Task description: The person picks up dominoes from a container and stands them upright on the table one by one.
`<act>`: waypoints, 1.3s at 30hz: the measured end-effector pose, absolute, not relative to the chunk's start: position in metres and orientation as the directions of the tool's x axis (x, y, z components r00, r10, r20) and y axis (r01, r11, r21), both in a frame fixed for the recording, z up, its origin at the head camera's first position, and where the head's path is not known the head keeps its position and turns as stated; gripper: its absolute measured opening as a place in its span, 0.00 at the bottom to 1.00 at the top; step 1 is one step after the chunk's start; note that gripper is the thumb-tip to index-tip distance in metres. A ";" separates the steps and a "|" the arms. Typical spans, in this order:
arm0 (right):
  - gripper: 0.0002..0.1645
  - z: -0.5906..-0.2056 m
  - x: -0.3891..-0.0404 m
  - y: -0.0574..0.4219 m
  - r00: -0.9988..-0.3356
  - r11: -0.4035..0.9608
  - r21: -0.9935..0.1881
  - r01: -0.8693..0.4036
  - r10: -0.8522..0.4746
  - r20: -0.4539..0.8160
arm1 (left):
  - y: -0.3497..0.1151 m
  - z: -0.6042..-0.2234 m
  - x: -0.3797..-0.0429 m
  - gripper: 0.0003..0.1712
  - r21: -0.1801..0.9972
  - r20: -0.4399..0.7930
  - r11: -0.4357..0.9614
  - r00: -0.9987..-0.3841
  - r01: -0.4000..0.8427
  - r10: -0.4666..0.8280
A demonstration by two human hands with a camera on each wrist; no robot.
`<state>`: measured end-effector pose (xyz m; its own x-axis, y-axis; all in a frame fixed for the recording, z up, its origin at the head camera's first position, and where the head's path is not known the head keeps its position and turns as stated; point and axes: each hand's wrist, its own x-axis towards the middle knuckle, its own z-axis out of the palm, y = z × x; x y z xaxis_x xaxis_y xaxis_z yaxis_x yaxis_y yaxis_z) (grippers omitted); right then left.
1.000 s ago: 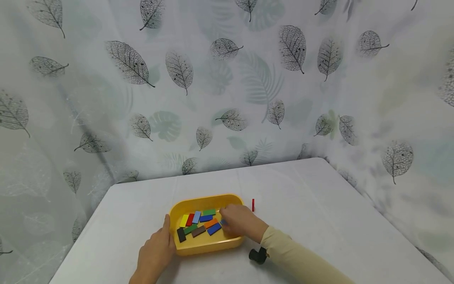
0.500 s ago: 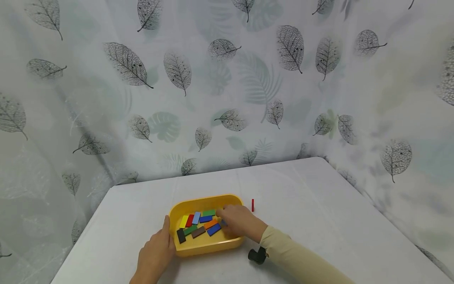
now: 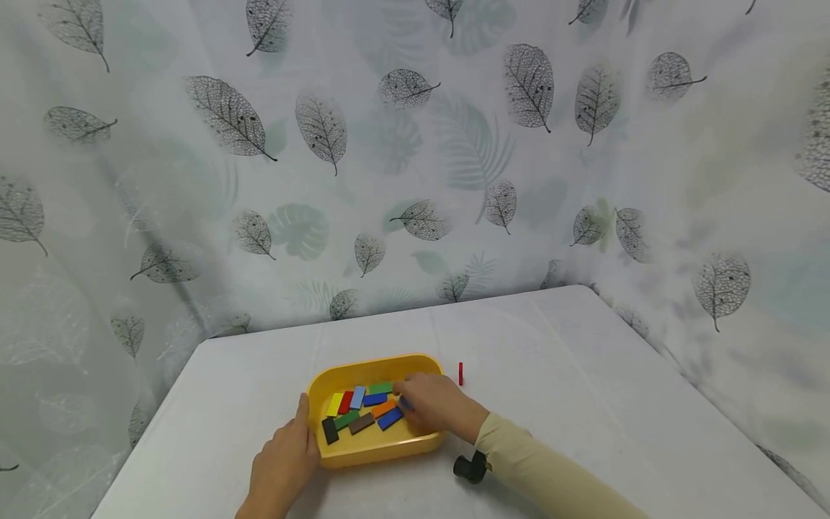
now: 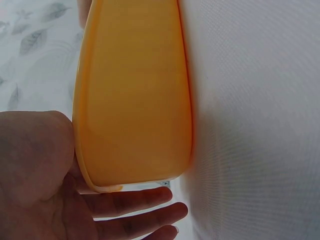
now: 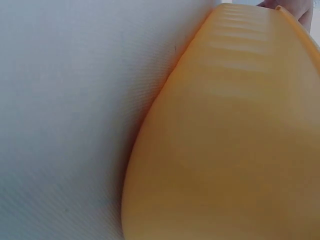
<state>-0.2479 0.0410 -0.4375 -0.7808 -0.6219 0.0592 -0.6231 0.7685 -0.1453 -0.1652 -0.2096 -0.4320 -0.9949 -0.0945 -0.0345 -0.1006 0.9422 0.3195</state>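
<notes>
Left hand point(image 3: 283, 458), straight-fingered, touches 1 yellow tray point(image 3: 382, 457); right hand point(image 3: 433, 405) pinches 1 blue block point(image 3: 405, 404). I count 10 loose blocks point(image 3: 362, 423) between, 1 red piece point(image 3: 461, 374) beyond.

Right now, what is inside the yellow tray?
The yellow tray holds one yellow block, red block, light-blue block, orange block, brown block, black block, two green blocks and two blue blocks. Another blue piece shows at the right hand; anything beneath is hidden.

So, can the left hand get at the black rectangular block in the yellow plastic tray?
Probably yes: the black block lies uncovered near the left end of the tray, close to the left hand; just the tray's wall stands between.
</notes>
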 end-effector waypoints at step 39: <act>0.14 -0.428 -0.241 0.065 -0.756 0.575 -0.491 -0.654 -0.522 0.396 | -0.207 -0.433 -0.164 0.37 0.316 -0.028 0.944 -0.995 -0.097 -0.093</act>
